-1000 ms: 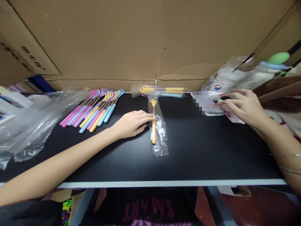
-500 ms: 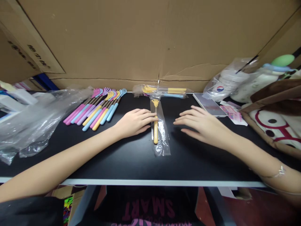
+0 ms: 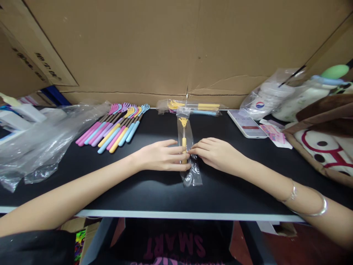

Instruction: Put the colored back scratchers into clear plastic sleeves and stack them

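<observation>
A yellow back scratcher (image 3: pixel 183 123) lies upright in the view inside a clear plastic bag (image 3: pixel 195 176), its hand-shaped head pointing away from me. My left hand (image 3: pixel 165 156) rests across its yellow handle from the left, fingers stretched out and spread, covering part of the handle. From the right, my right hand (image 3: pixel 215 151) has its fingertips drawn together at the bag's edge beside the handle. Over to the left lies a fanned row of several unbagged back scratchers (image 3: pixel 117 129) in pink, blue, purple and yellow.
Behind the bag lie several bagged back scratchers (image 3: pixel 193 106) against the cardboard wall (image 3: pixel 132 44). Large clear plastic (image 3: pixel 49 136) covers the left side. To the right are a lit phone (image 3: pixel 246 124), pink cards (image 3: pixel 275 136), a bagged cup (image 3: pixel 267 97) and a brown bag (image 3: pixel 303 125).
My left hand has slid down onto the handle. My right hand has moved left, its fingers closing at the bag's edge. The phone screen has lit up.
</observation>
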`<action>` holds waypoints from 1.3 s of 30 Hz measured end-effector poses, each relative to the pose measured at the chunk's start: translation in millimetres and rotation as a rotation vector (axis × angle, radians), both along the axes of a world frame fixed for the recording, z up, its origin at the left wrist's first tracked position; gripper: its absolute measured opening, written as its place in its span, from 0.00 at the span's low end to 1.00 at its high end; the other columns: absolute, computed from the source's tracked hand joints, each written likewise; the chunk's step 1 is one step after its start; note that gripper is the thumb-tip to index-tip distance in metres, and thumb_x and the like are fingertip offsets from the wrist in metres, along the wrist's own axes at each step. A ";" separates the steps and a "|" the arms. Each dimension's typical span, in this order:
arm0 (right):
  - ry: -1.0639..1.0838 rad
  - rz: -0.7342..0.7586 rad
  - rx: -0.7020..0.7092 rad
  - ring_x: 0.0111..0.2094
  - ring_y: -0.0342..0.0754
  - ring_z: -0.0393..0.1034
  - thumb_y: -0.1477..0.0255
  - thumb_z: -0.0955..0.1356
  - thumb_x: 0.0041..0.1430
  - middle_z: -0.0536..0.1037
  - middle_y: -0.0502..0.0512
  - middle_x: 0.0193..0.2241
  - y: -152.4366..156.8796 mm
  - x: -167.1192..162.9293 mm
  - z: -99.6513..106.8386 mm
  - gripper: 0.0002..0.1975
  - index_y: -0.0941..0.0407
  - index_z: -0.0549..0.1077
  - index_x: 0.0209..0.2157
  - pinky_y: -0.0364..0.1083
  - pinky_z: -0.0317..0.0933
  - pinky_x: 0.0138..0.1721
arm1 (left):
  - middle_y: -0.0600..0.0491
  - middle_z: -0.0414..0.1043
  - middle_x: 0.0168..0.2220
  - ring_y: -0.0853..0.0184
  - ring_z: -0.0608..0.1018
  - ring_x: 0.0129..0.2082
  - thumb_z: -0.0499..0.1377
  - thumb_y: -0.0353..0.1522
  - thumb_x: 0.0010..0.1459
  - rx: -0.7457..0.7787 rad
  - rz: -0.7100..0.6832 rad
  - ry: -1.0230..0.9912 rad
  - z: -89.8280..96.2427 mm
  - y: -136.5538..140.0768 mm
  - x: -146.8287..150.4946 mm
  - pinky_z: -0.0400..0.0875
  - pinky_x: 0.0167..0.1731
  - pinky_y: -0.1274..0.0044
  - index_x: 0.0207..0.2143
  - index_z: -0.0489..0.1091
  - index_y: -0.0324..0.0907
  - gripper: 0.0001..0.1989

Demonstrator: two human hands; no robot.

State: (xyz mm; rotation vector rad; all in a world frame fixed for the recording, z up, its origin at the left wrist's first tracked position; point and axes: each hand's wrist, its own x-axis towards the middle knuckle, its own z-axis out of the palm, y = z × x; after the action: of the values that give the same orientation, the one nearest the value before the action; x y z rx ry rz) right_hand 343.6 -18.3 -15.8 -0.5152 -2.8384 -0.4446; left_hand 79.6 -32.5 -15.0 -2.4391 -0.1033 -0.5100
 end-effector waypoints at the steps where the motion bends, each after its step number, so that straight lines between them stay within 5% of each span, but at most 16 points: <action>1: 0.002 -0.006 -0.010 0.43 0.53 0.76 0.80 0.63 0.65 0.84 0.58 0.42 -0.6 0.4 -0.3 0.14 0.57 0.77 0.47 0.52 0.69 0.44 | 0.57 0.81 0.48 0.70 0.80 0.48 0.53 0.28 0.71 0.003 0.001 -0.001 -0.4 -0.5 0.4 0.71 0.43 0.77 0.46 0.74 0.50 0.11; 21: 0.238 0.043 -0.222 0.51 0.56 0.73 0.73 0.68 0.62 0.79 0.61 0.49 -19.4 -3.8 6.6 0.15 0.54 0.72 0.51 0.57 0.68 0.54 | 0.58 0.81 0.38 0.69 0.79 0.36 0.58 0.36 0.65 -0.133 0.102 -0.342 -3.7 1.9 1.0 0.68 0.32 0.77 0.33 0.72 0.46 0.07; 25: 0.277 0.041 -0.229 0.49 0.56 0.73 0.66 0.70 0.65 0.80 0.62 0.45 -20.5 -6.0 5.6 0.12 0.55 0.74 0.47 0.56 0.70 0.51 | 0.55 0.81 0.38 0.67 0.79 0.36 0.58 0.38 0.65 -0.164 0.099 -0.338 -5.1 0.4 2.5 0.69 0.32 0.77 0.33 0.72 0.45 0.09; 39: 0.390 0.028 -0.515 0.42 0.51 0.72 0.69 0.67 0.68 0.82 0.56 0.34 -11.2 -3.3 -1.9 0.09 0.54 0.79 0.35 0.50 0.70 0.44 | 0.53 0.76 0.32 0.68 0.75 0.34 0.57 0.37 0.69 -0.517 0.153 -0.315 -12.9 -3.1 9.2 0.68 0.33 0.78 0.33 0.75 0.43 0.13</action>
State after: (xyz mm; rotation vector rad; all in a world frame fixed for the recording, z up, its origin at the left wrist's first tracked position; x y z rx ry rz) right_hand 340.3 -29.5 -17.8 -0.5726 -2.5497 0.3709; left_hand 88.8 -35.5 -27.8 -2.7903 -0.6175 -0.8818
